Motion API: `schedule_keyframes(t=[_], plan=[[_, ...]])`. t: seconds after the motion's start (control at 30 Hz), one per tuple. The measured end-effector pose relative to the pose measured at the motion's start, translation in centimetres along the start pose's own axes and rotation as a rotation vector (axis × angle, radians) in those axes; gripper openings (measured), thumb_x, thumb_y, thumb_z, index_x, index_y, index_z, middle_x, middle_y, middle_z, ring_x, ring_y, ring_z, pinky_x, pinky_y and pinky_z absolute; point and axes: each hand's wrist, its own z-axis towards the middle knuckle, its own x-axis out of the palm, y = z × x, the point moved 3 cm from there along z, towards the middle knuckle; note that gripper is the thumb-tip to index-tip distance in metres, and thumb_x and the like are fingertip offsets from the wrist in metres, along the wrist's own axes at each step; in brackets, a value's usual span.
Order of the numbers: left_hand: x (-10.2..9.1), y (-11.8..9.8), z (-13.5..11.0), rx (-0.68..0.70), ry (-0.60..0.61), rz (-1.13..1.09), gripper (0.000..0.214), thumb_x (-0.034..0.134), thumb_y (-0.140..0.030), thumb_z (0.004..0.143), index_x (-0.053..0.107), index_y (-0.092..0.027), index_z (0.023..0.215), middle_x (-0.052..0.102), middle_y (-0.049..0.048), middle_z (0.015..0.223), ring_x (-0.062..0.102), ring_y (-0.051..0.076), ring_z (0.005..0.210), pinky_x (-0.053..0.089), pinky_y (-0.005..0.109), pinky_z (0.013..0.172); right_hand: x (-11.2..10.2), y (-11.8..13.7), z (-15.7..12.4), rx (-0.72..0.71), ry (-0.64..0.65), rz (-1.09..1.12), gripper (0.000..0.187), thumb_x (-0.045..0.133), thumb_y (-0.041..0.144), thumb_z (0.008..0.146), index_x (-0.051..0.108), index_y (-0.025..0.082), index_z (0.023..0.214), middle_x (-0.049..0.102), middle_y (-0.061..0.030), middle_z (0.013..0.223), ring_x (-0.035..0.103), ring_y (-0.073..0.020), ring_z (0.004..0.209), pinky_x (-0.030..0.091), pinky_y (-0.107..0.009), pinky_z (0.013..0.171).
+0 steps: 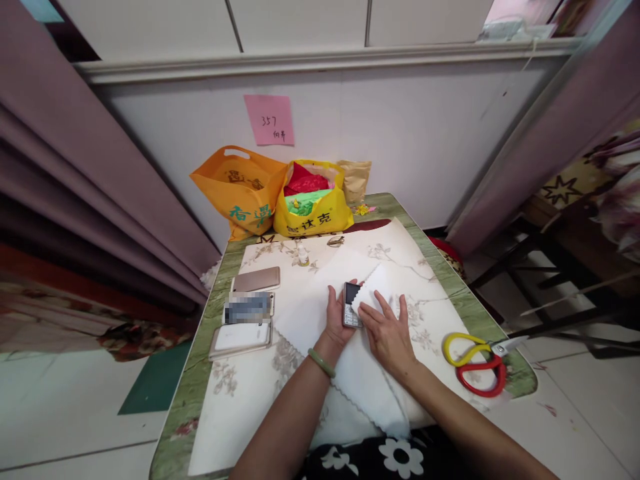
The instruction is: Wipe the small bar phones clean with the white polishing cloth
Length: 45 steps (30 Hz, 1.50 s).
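Note:
My left hand [339, 320], below a green bangle, holds a keypad mobile phone [352, 315] with a dark screen and silvery keys. My right hand [387, 333] lies over a white cloth [371, 283] with a scalloped edge, its fingers spread and pressing a fold against the phone's right side. More of the pale cloth spreads out beneath both hands. Several phones lie at the table's left side: a rose-gold one [257, 279], a blurred dark one [249, 308] and a white one [243, 337] resting on another.
Scissors [480, 360] with yellow and red handles lie at the right edge. An orange bag [240, 190] and a yellow bag [315, 213] stuffed with coloured material stand at the back by the wall. A small bottle [303, 255] stands in front of them.

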Motion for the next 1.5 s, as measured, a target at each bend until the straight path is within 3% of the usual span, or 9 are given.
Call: schedule_keyframes(t=[0.2, 0.53, 0.83, 1.07, 1.33, 1.5], plan=[[-0.2, 0.0, 0.1, 0.009, -0.028, 0.034, 0.058, 0.049, -0.062, 0.085, 0.065, -0.015, 0.114, 0.070, 0.0117, 0.110, 0.063, 0.029, 0.105, 0.046, 0.042, 0.096, -0.2, 1.3, -2.1, -0.040, 0.015, -0.038, 0.039, 0.049, 0.014, 0.088, 0.063, 0.027, 0.121, 0.064, -0.0033, 0.126, 0.031, -0.0272, 0.139, -0.004, -0.061, 0.114], [-0.2, 0.0, 0.0, -0.062, -0.014, 0.011, 0.058, 0.047, -0.063, 0.085, 0.066, -0.015, 0.113, 0.072, 0.0115, 0.102, 0.067, 0.026, 0.095, 0.052, 0.037, 0.084, 0.5, -0.4, 0.9, 0.030, 0.008, -0.040, 0.038, 0.048, 0.011, 0.087, 0.063, 0.027, 0.117, 0.064, -0.0020, 0.126, 0.034, -0.0287, 0.138, -0.004, -0.064, 0.113], [-0.4, 0.1, 0.2, -0.020, 0.007, 0.048, 0.060, 0.048, -0.063, 0.084, 0.064, -0.016, 0.117, 0.071, 0.0113, 0.107, 0.064, 0.030, 0.103, 0.046, 0.044, 0.095, -0.1, 1.5, -2.4, -0.026, 0.025, -0.013, 0.040, 0.049, 0.016, 0.089, 0.061, 0.029, 0.125, 0.062, -0.0024, 0.129, 0.032, -0.0283, 0.139, -0.004, -0.063, 0.113], [-0.5, 0.0, 0.1, 0.001, -0.024, 0.056, 0.053, 0.051, -0.060, 0.085, 0.067, -0.015, 0.109, 0.072, 0.0094, 0.102, 0.063, 0.028, 0.104, 0.048, 0.039, 0.093, 0.4, 0.5, 0.1, -0.010, 0.021, -0.036, 0.041, 0.052, 0.015, 0.087, 0.061, 0.032, 0.124, 0.060, -0.0019, 0.131, 0.032, -0.0302, 0.139, -0.004, -0.065, 0.111], [-0.6, 0.1, 0.0, 0.018, -0.043, 0.052, 0.060, 0.051, -0.063, 0.084, 0.062, -0.016, 0.121, 0.070, 0.0097, 0.109, 0.064, 0.027, 0.102, 0.047, 0.040, 0.095, -0.2, 2.1, -1.5, -0.025, 0.034, -0.014, 0.038, 0.051, 0.018, 0.089, 0.061, 0.032, 0.123, 0.060, -0.0009, 0.132, 0.030, -0.0295, 0.139, -0.004, -0.064, 0.112], [-0.6, 0.4, 0.2, -0.011, -0.065, 0.066, 0.060, 0.054, -0.062, 0.082, 0.062, -0.016, 0.119, 0.072, 0.0105, 0.102, 0.068, 0.026, 0.094, 0.051, 0.038, 0.089, 0.0, 1.6, 0.7, -0.001, 0.035, -0.001, 0.037, 0.053, 0.020, 0.089, 0.062, 0.034, 0.121, 0.060, -0.0010, 0.132, 0.032, -0.0311, 0.139, -0.006, -0.065, 0.111]])
